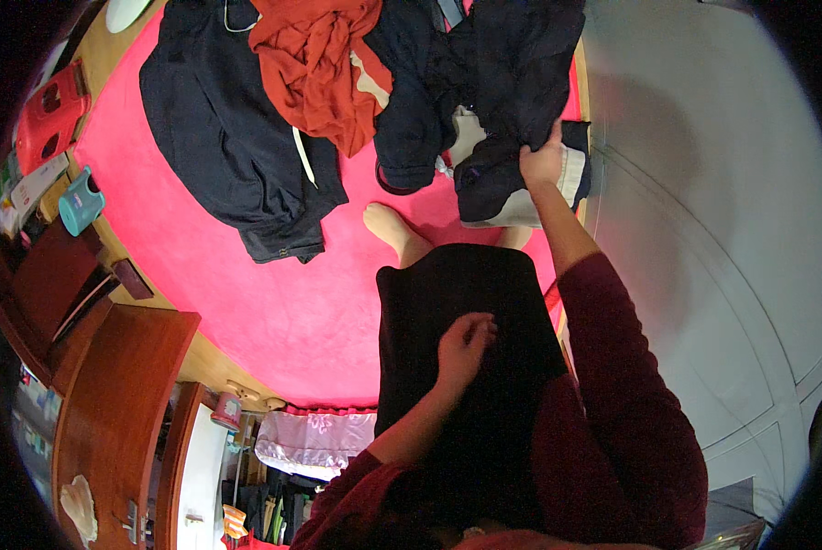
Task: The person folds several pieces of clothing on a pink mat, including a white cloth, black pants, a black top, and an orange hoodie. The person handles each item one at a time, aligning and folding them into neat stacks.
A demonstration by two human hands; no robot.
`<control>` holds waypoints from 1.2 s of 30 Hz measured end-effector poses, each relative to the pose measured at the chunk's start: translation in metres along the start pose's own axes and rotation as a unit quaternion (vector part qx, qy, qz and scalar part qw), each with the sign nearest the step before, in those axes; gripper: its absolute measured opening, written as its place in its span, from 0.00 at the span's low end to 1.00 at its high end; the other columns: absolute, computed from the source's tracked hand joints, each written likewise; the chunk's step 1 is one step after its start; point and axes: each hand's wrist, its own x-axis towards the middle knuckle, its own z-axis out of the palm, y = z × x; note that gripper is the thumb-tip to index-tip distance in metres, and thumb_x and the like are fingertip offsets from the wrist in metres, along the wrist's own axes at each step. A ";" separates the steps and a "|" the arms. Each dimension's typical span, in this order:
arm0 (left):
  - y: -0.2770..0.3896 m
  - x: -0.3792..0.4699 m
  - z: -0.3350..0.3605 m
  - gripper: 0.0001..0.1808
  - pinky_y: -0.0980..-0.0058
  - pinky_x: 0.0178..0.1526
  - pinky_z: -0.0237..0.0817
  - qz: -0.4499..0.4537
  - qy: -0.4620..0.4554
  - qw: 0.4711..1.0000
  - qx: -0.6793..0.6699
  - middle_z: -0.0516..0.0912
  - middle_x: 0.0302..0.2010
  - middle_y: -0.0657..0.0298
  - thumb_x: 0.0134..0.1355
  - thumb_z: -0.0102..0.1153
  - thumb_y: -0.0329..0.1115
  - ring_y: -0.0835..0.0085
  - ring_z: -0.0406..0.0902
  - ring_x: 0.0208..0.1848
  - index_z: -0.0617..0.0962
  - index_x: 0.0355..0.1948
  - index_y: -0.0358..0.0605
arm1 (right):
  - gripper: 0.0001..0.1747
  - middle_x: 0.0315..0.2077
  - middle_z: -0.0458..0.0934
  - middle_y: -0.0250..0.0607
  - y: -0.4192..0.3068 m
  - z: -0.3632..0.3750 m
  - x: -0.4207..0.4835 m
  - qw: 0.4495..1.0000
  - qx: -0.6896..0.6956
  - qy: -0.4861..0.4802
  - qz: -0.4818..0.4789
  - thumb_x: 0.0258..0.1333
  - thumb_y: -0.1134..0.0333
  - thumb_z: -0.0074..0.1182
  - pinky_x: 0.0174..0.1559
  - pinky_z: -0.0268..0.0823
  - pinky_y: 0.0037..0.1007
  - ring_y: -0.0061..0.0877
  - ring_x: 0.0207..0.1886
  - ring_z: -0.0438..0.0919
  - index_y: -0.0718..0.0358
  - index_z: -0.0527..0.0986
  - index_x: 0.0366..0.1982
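My right hand [543, 163] grips part of a dark garment [507, 75] in the pile at the upper right, beside a black, grey and white garment [486, 192]. My left hand [464, 350] rests over the black cloth [466, 289] on my lap, its fingers loosely curled and apparently holding nothing. To the left of the pile, a crumpled orange-red garment [314, 69] lies against a black garment with a white drawstring [232, 151]. All of these rest on a bright pink sheet [266, 316].
A grey wall [672, 206] runs along the right side. Past the bed's left edge stand a red plastic stool [53, 117], a teal container [81, 201] and brown wooden furniture [122, 399]. A pink tin [227, 410] stands near a white surface at the lower left.
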 end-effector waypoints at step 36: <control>-0.022 -0.010 -0.186 0.31 0.69 0.67 0.55 0.128 0.209 0.969 -0.020 0.70 0.63 0.53 0.62 0.54 0.25 0.64 0.65 0.66 0.64 0.66 0.38 | 0.44 0.43 0.78 0.63 -0.081 0.060 0.051 0.956 -0.192 -0.131 -0.177 0.48 0.54 0.58 0.50 0.70 0.47 0.52 0.46 0.78 0.64 0.58 0.65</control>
